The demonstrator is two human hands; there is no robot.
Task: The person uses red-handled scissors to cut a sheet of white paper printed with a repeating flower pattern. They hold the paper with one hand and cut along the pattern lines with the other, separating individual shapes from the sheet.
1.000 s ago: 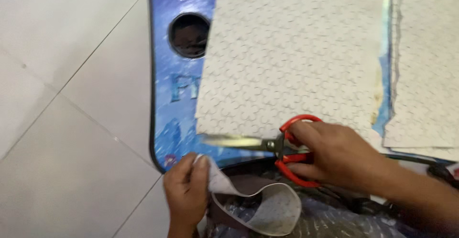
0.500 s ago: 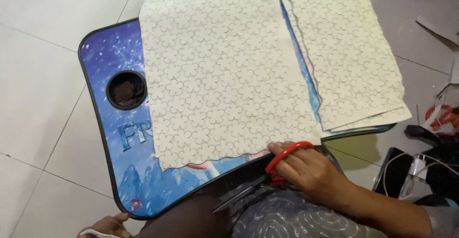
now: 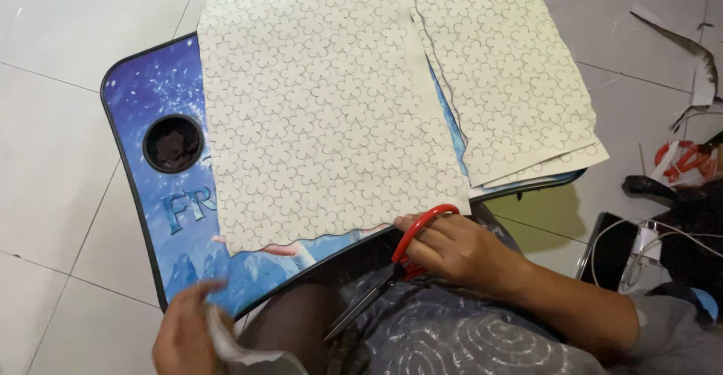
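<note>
White tiled floor [image 3: 53,194]; a low blue lap tray [image 3: 139,119] sits across the person's legs, dark rim, round cup hole [image 3: 173,143] near its left edge.

Sheet [image 3: 324,104]: large, pale, printed all over with small flower outlines, lies flat on the tray and covers most of it. Near edge is wavy and uneven. Second sheet [image 3: 504,74] of the same print lies just to its right, edges touching or slightly overlapping, and hangs past the tray's right rim; further sheets show beneath it.

Right hand [image 3: 459,251]: closed around the red handles of scissors [image 3: 399,266], fingers through the loops, at the near right corner of the sheet. Blades closed or nearly so, pointing down-left over the lap, off the tray and clear of the sheet.

Left hand [image 3: 184,330]: bottom left, motion-blurred, fingers curled on a pale scrap [image 3: 233,345]. Grip looks loose; exact hold cannot be told. It sits just below the tray's near rim.

Lap: grey patterned cloth [image 3: 444,337].

Right side, on the floor: paper offcuts [image 3: 689,51], another red scissors [image 3: 681,157], white cables [image 3: 655,232] over dark objects
</note>
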